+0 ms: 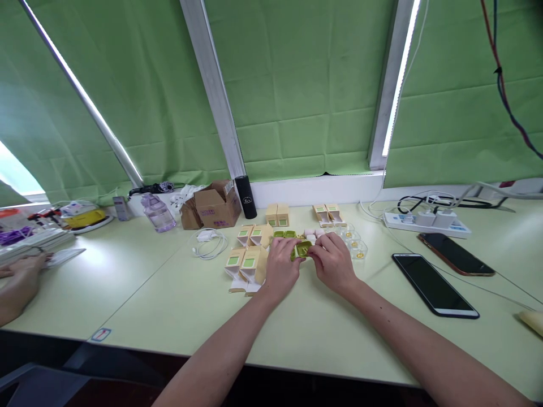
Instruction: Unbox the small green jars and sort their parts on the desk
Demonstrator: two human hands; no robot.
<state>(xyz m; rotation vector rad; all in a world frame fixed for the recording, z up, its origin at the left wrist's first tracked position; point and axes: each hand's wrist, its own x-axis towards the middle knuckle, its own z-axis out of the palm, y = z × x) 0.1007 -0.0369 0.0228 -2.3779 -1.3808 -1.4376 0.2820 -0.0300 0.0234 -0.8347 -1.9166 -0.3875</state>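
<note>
A small olive-green case point(304, 247), its hollow side facing up, is held between my two hands above the table. My left hand point(283, 264) grips its left side. At its right edge, the closed fingers of my right hand point(334, 263) press on it; whether they also pinch something small inside is hidden. Just behind are more green cases point(285, 233) and several pale pink pieces point(313, 233), partly covered by my hands. Clear plastic cups with yellow centres point(355, 244) stand to the right. Open-ended tan cartons point(246, 264) with green labels lie to the left.
More tan cartons point(277, 215) stand at the back, near a black cylinder point(246, 196) and an open cardboard box point(217, 207). Two phones point(436, 285) and a power strip point(428, 221) with cables lie right. Another person's hand point(25, 271) rests far left.
</note>
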